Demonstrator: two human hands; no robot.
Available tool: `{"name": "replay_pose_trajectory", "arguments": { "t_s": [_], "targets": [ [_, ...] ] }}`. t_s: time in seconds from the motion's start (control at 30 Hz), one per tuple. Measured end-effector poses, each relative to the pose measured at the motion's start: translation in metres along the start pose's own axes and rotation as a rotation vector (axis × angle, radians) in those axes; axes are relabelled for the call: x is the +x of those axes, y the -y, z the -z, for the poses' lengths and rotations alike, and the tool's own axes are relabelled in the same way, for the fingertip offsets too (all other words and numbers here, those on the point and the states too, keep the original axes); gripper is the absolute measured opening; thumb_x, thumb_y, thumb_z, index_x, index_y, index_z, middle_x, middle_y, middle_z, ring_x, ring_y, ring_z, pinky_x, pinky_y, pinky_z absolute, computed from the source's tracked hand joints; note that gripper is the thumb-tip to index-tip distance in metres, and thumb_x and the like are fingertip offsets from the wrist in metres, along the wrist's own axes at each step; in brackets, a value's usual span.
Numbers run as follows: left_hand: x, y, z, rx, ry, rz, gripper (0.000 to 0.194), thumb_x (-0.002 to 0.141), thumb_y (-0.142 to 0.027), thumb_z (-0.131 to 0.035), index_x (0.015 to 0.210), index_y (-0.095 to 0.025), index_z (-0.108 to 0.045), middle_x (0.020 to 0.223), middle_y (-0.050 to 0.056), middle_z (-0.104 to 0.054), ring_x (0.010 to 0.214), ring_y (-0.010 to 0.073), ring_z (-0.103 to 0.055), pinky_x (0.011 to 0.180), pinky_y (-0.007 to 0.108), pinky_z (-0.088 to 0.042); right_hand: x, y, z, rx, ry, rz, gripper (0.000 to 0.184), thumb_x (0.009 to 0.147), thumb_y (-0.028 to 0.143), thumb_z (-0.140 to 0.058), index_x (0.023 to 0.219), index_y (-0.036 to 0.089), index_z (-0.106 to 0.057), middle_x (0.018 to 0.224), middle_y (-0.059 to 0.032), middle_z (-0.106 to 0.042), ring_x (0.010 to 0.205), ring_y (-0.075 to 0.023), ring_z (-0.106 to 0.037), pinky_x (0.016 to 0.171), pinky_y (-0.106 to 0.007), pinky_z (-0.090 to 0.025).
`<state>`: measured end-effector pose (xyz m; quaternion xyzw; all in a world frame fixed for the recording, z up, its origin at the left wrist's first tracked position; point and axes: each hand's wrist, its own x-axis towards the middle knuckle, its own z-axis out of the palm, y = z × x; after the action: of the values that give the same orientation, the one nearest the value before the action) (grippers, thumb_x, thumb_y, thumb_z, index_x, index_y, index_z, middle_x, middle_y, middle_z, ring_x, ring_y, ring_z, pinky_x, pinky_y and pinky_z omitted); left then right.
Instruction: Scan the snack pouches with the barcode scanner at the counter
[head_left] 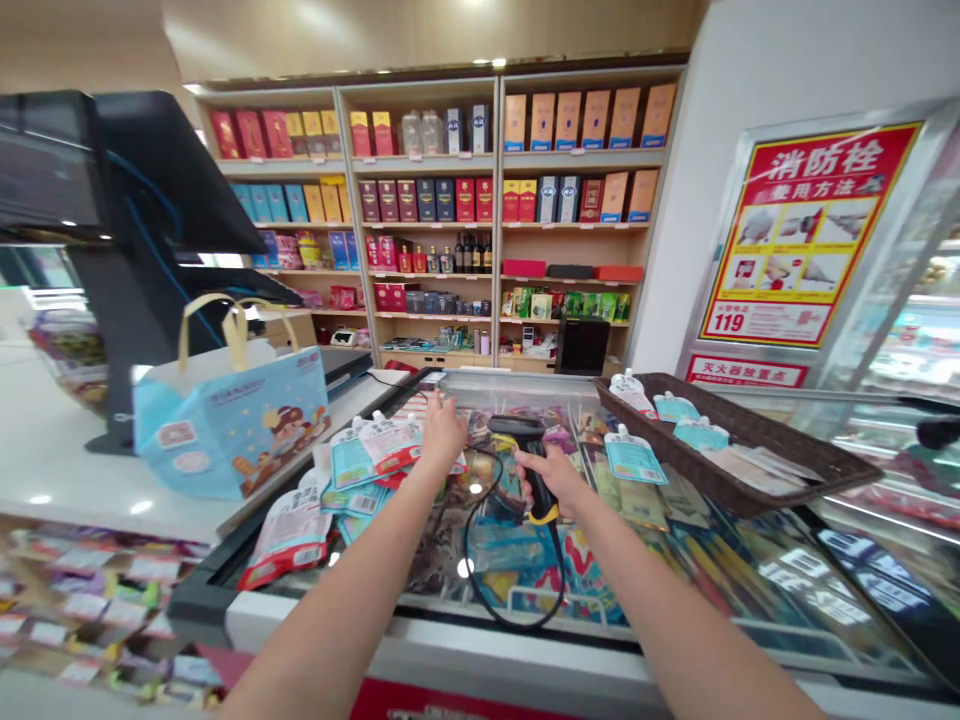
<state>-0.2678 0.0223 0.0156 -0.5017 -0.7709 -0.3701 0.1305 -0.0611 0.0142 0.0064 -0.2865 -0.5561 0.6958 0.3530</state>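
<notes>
My right hand (553, 478) is wrapped around the handle of a black and yellow barcode scanner (517, 428), held above the freezer's glass top. A black cable (469, 535) loops down from the handle. Further left, my left hand (444, 432) reaches to the far edge of a heap of spouted pouches, its visible fingers apart. Red-and-white pouches (391, 440) and blue-and-white pouches (352, 462) overlap beside that wrist. Closer to me lies another red-and-white pouch (292, 530). Right of the scanner, a single blue pouch (634, 457) rests flat on the glass.
A brown woven tray (817, 462) with pouches and flat packets stands on the freezer (300, 622) at right. On the left counter (45, 440) are a light-blue carrier bag (225, 420) and a black checkout screen (169, 170). Shelves of boxes (420, 200) line the back wall.
</notes>
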Motion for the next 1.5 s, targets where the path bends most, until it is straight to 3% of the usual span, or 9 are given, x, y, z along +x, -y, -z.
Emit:
{"name": "replay_pose_trajectory", "arguments": {
  "t_s": [0.27,0.43,0.57,0.7,0.83,1.0,1.17,1.3,1.5],
  "targets": [
    [-0.045,-0.129,-0.093,-0.087,0.417,-0.166,0.025,0.078,-0.02,-0.059,0.1,-0.013,-0.069,0.13,0.019,-0.056,0.126,0.0273,-0.049,0.107,0.033,-0.034,-0.036,0.011,0.1,-0.051,-0.239,0.065,0.037,0.061,0.045,-0.074,0.07,0.019,-0.048,0.044,0.0079,-0.051,0.034,-0.0076,-0.045,0.035,-0.021,-0.041],
    [-0.067,-0.187,-0.142,-0.343,0.425,-0.088,0.025,0.069,-0.027,-0.07,0.089,-0.013,-0.069,0.125,0.025,-0.059,0.128,0.0341,-0.046,0.106,0.04,-0.032,-0.056,0.025,0.147,-0.06,-0.408,0.135,0.036,0.06,0.039,-0.076,0.073,0.02,-0.049,0.047,0.0068,-0.053,0.035,-0.0081,-0.047,0.035,-0.022,-0.042],
    [-0.075,-0.211,-0.163,-0.443,0.36,0.073,0.032,0.059,-0.039,-0.076,0.081,-0.018,-0.065,0.123,0.024,-0.06,0.131,0.0385,-0.042,0.108,0.049,-0.025,-0.059,0.026,0.167,-0.047,-0.443,0.173,0.036,0.062,0.041,-0.075,0.075,0.019,-0.049,0.05,0.007,-0.053,0.036,-0.0074,-0.046,0.034,-0.021,-0.043],
    [-0.071,-0.215,-0.166,-0.388,0.407,0.061,0.032,0.054,-0.03,-0.078,0.079,-0.019,-0.063,0.116,0.021,-0.064,0.124,0.0364,-0.05,0.108,0.05,-0.024,-0.057,0.02,0.171,-0.025,-0.414,0.165,0.04,0.062,0.041,-0.076,0.083,0.018,-0.052,0.053,0.0073,-0.054,0.037,-0.0077,-0.047,0.034,-0.021,-0.043],
    [-0.065,-0.206,-0.163,-0.397,0.435,0.081,0.023,0.064,-0.022,-0.07,0.084,-0.018,-0.059,0.1,0.017,-0.068,0.104,0.0298,-0.062,0.093,0.039,-0.04,-0.056,0.018,0.169,-0.037,-0.389,0.137,0.039,0.062,0.04,-0.076,0.083,0.018,-0.052,0.053,0.0072,-0.054,0.037,-0.0084,-0.048,0.035,-0.021,-0.043],
    [-0.05,-0.189,-0.167,-0.772,0.231,0.285,0.01,0.075,-0.02,-0.055,0.085,-0.019,-0.052,0.082,0.007,-0.064,0.079,0.0201,-0.061,0.075,0.03,-0.045,-0.058,0.017,0.171,-0.052,-0.382,0.123,0.037,0.064,0.043,-0.075,0.077,0.018,-0.051,0.051,0.0066,-0.053,0.037,-0.0079,-0.047,0.036,-0.021,-0.043],
    [-0.034,-0.18,-0.172,-1.199,0.153,0.437,0.008,0.074,-0.026,-0.053,0.078,-0.019,-0.053,0.069,-0.002,-0.057,0.063,0.0132,-0.054,0.067,0.025,-0.045,-0.061,0.015,0.175,-0.074,-0.382,0.099,0.038,0.063,0.043,-0.074,0.081,0.019,-0.051,0.053,0.0072,-0.054,0.037,-0.0083,-0.048,0.035,-0.022,-0.042],
    [-0.029,-0.177,-0.17,-1.264,0.049,0.432,0.01,0.075,-0.028,-0.053,0.077,-0.018,-0.055,0.068,-0.002,-0.057,0.063,0.0117,-0.053,0.066,0.023,-0.044,-0.064,0.015,0.175,-0.121,-0.388,0.065,0.037,0.063,0.042,-0.074,0.079,0.019,-0.05,0.052,0.0072,-0.053,0.037,-0.0085,-0.048,0.034,-0.021,-0.041],
    [-0.027,-0.177,-0.169,-1.321,0.02,0.49,0.008,0.075,-0.026,-0.052,0.076,-0.018,-0.052,0.064,-0.003,-0.056,0.057,0.0099,-0.051,0.061,0.022,-0.045,-0.066,0.013,0.173,-0.173,-0.384,0.038,0.039,0.062,0.04,-0.075,0.078,0.02,-0.047,0.05,0.0075,-0.052,0.036,-0.0086,-0.047,0.033,-0.022,-0.041]
  ]
}}
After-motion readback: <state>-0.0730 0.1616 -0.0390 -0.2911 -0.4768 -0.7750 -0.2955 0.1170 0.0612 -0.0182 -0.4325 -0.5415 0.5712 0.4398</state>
